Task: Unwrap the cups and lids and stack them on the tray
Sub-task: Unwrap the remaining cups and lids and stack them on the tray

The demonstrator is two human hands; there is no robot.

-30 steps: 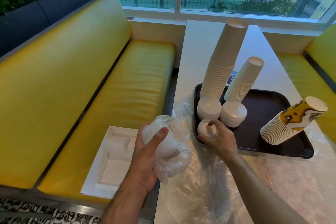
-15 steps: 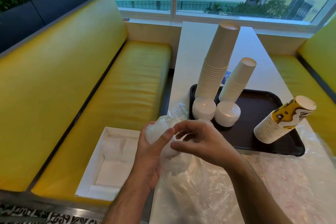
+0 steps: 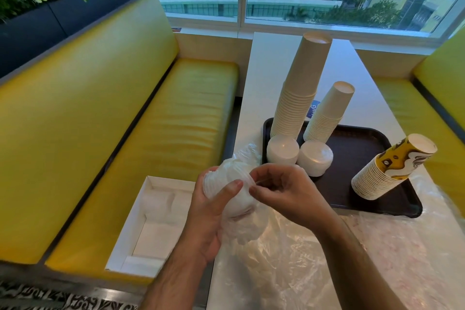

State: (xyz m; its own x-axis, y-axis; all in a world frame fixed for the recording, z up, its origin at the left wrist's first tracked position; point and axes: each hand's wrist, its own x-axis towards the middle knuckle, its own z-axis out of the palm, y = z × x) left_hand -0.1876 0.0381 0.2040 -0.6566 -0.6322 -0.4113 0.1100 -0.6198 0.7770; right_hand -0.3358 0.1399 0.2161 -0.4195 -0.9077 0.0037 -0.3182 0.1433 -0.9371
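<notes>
Mostly done: three cup stacks [image 3: 299,98] and two lid stacks [image 3: 283,151] sit on tray [image 3: 357,156]; left hand [image 3: 208,209] grips wrapped lids [image 3: 226,184], right hand [image 3: 284,191] pinches the wrap open.

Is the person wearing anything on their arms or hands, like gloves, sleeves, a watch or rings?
Nothing shows. Both forearms are bare as far as the bottom edge of the picture, with some hair on them and no sleeve in sight. The left hand and the right hand have no gloves, and no watch, bracelet or ring can be seen on the wrists or the fingers in view. The fingernails look short.
</notes>
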